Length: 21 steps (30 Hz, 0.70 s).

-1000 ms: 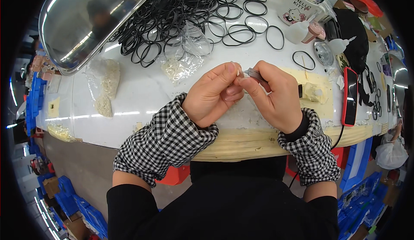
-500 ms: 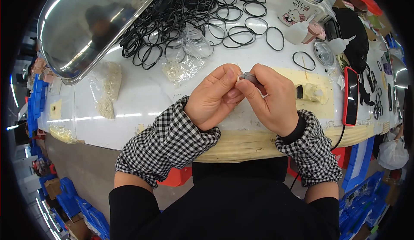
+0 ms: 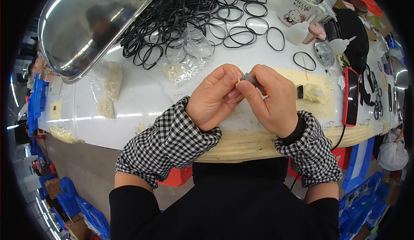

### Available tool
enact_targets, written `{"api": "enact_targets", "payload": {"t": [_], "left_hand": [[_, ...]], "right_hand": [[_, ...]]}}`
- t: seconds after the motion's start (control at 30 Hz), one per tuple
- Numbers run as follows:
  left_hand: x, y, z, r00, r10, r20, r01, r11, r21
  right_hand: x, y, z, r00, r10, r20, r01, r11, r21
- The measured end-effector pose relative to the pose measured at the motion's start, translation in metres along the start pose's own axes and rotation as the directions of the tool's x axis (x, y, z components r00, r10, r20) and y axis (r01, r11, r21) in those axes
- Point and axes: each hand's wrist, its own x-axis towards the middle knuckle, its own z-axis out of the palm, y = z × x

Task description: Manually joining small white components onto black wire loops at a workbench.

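My two hands meet over the middle of the white table [image 3: 142, 97], fingertips almost touching. A small grey block-like piece [image 3: 249, 77] is pinched between the thumb and forefinger of my right hand [image 3: 276, 97]. My left hand [image 3: 213, 95] is closed in a pinch on a tiny whitish piece against the grey one; its kind is too small to make out. Just beyond my left hand lies a clear plastic bag [image 3: 185, 63] with small pale pieces in it. To the right of my right hand, a yellowish lump with a dark end [image 3: 314, 93] sits on yellow tape.
A shiny metal bowl [image 3: 95, 28] leans at the far left, beside a heap of black rubber rings [image 3: 185, 7]. Another bag of pale pieces [image 3: 110, 84] lies left. At right are a red-edged phone [image 3: 351, 95] with a cable, squeeze bottles [image 3: 297, 33] and a white cup [image 3: 297, 3].
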Motion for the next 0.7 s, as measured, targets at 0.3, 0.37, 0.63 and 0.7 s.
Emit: {"api": "enact_targets", "payload": {"t": [0.3,0.37,0.63,0.7], "left_hand": [[0.0001,-0.0011,-0.0022,1.0,0.024,0.016,-0.024,1.0,0.005],[-0.0003,-0.0007,-0.0005,1.0,0.026,0.011,-0.026,1.0,-0.001],[-0.0004,-0.0025,-0.0022,0.998,0.044,0.039,-0.041,0.997,-0.07],[-0.0007,-0.0017,-0.0016,0.998,0.045,0.036,-0.042,0.997,-0.071]], "right_hand": [[0.0002,-0.0011,-0.0002,1.0,-0.009,-0.002,0.009,1.0,-0.008],[-0.0002,-0.0015,-0.0002,1.0,-0.006,-0.002,0.006,1.0,0.008],[-0.0001,-0.0024,-0.0009,0.999,-0.004,0.038,0.001,0.997,0.08],[0.0011,-0.0024,-0.0016,0.998,-0.003,0.059,-0.006,0.988,0.155]]}}
